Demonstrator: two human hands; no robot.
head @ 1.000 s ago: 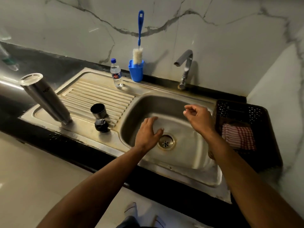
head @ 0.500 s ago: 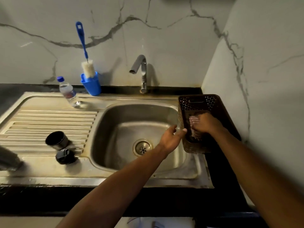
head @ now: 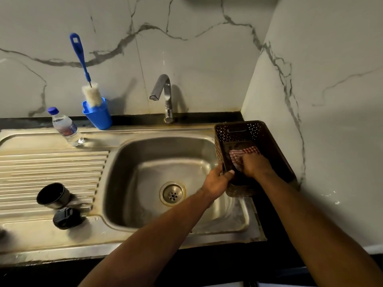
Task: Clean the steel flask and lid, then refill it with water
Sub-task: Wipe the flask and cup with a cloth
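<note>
Steel sink [head: 62,230] spans the counter: ribbed drainboard left, basin right with drain [head: 172,193] at its centre. Tap [head: 163,94] at far edge, spout pointing left and down.

Brown perforated basket [head: 240,129] sits right of the basin, long axis running near to far. Left hand [head: 217,180] grips the basket's near-left rim, thumb curled over the edge. Right hand [head: 256,165] is inside the basket, fingers closed on a red-checked cloth [head: 244,152].

Blue cup [head: 97,114] at far edge holds a bottle brush [head: 83,65], handle leaning up and left. Small water bottle [head: 65,127] just left of it, upright, blue cap tilted toward the far left.

Steel flask cup [head: 53,195] lies on its side on the drainboard, mouth facing near-left. Black lid [head: 66,217] rests just near of it, touching or nearly so. Flask body: only a blurred sliver at the left frame edge; axis cannot be told.
</note>
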